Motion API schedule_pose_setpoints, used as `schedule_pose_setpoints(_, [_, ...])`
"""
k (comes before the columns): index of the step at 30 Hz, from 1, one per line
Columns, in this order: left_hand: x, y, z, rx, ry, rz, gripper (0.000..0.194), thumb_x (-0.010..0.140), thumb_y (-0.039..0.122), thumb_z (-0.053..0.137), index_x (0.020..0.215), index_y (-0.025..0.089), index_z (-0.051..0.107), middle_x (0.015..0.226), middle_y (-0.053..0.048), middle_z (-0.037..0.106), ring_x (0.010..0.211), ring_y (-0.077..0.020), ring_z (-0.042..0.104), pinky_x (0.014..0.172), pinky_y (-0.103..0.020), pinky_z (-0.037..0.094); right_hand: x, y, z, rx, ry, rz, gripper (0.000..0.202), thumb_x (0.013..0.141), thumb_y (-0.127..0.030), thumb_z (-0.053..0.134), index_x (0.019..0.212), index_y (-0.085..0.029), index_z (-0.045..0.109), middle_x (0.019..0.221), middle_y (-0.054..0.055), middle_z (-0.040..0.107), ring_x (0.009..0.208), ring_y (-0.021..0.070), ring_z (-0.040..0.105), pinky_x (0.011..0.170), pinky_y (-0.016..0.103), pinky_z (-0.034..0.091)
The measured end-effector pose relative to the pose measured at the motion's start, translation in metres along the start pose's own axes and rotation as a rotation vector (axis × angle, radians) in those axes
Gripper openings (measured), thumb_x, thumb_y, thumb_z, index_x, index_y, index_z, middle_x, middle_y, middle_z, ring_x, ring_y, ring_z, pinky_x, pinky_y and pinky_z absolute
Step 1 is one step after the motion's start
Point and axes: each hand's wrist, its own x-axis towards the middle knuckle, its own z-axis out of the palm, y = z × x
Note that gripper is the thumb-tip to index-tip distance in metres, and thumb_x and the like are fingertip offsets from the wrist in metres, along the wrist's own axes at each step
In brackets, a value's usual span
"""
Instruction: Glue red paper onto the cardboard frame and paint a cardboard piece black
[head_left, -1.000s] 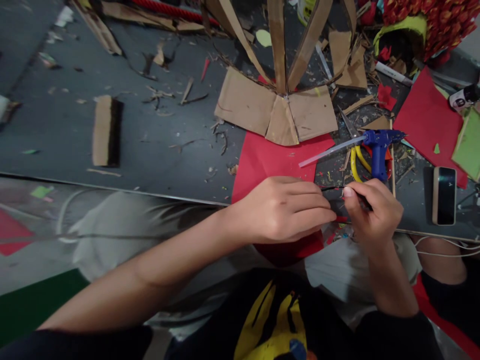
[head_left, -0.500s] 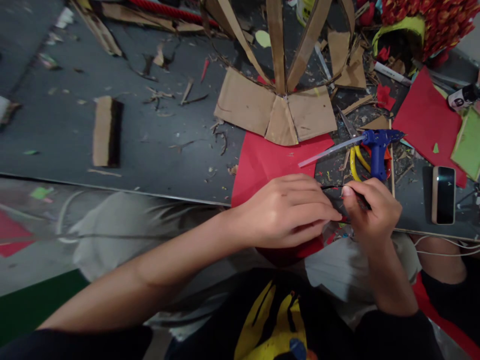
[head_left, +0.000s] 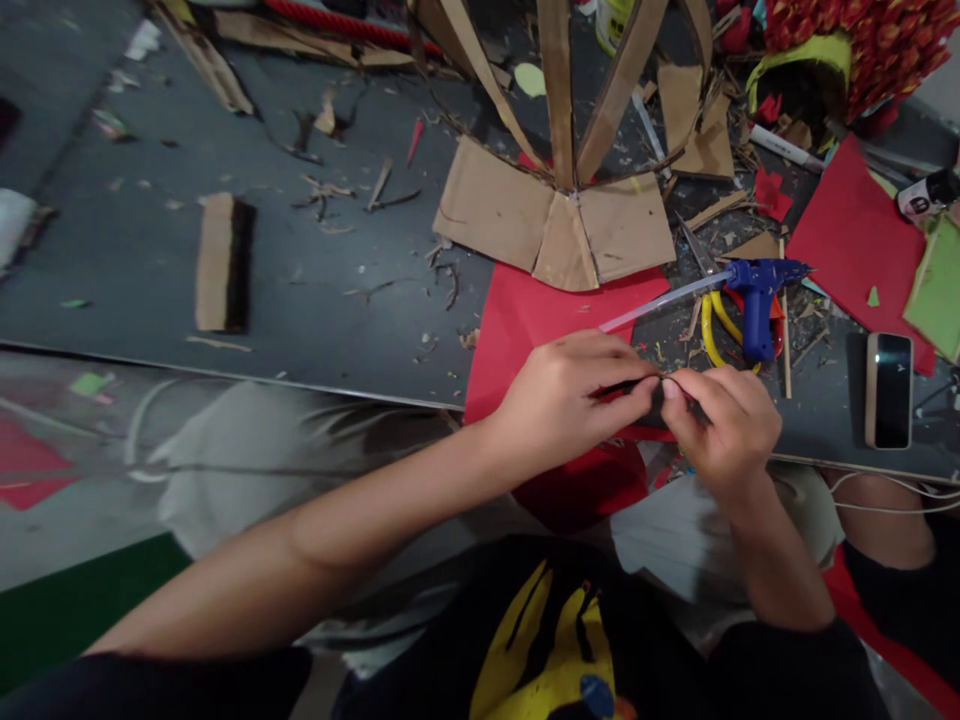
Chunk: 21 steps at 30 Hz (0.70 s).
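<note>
Close together at the table's front edge, my left hand [head_left: 574, 400] and my right hand [head_left: 724, 425] both pinch a thin black strip [head_left: 661, 376]. Most of the strip is hidden by my fingers, and its exact kind cannot be made out. Under my left hand lies a red sheet [head_left: 517, 320], part of it hanging over the edge. Just beyond sits a folded cardboard piece [head_left: 499, 205] with upright cardboard strips [head_left: 555, 90]. A blue glue gun [head_left: 757, 305] with a clear glue stick rests beside my right hand, over yellow-handled scissors [head_left: 709, 335].
A cardboard block [head_left: 215, 262] stands on the dark table at left. To the right are a phone-like device [head_left: 890, 390], a red sheet [head_left: 855, 240], a small bottle [head_left: 928, 195] and a white marker [head_left: 784, 147]. Scraps are scattered about. Another person's arm [head_left: 881, 515] shows at lower right.
My right hand has moved left, up to my left hand's fingertips. My left fingers have gone from extended to a pinch on the black strip. The view has shifted slightly.
</note>
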Motion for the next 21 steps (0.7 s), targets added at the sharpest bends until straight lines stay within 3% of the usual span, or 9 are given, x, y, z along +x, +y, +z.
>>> schedule_pose_setpoints(5, [-0.002,0.001,0.004,0.006,0.023,-0.054,0.015,0.079,0.014,0.057,0.074,0.014,0.071,0.072,-0.005,0.069,0.066,-0.0131,0.061,0.064,-0.025,0.052,-0.001,0.000,0.004,-0.026,-0.021,-0.035,0.009,0.085,-0.025,0.056,0.079,-0.020,0.061,0.059,-0.003,0.060,0.055,0.0104,0.051,0.058,0.028,0.033])
schedule_pose_setpoints(13, [-0.002,0.000,0.001,0.068,0.002,-0.004,0.021,0.079,0.013,0.052,0.064,0.013,0.066,0.066,-0.004,0.069,0.062,-0.0125,0.062,0.061,-0.022,0.052,0.000,0.000,0.001,-0.013,0.003,-0.035,0.008,0.085,-0.023,0.056,0.080,-0.020,0.061,0.061,-0.003,0.062,0.056,0.0097,0.053,0.058,0.027,0.035])
schedule_pose_setpoints(17, [0.002,0.000,-0.001,-0.009,0.022,-0.009,0.015,0.081,0.013,0.055,0.073,0.014,0.068,0.068,-0.003,0.070,0.062,-0.0117,0.063,0.060,-0.021,0.053,0.003,0.004,-0.005,0.014,0.014,0.027,0.010,0.085,-0.024,0.055,0.079,-0.019,0.062,0.062,-0.002,0.063,0.058,0.0104,0.054,0.059,0.026,0.038])
schedule_pose_setpoints(21, [0.001,0.000,0.000,0.058,0.088,0.044,0.009,0.082,0.017,0.059,0.082,0.015,0.067,0.076,-0.004,0.071,0.071,-0.0116,0.066,0.067,-0.021,0.055,0.004,0.006,-0.009,0.020,0.027,0.045,0.009,0.085,-0.024,0.056,0.080,-0.019,0.062,0.063,-0.001,0.063,0.059,0.0105,0.055,0.059,0.026,0.038])
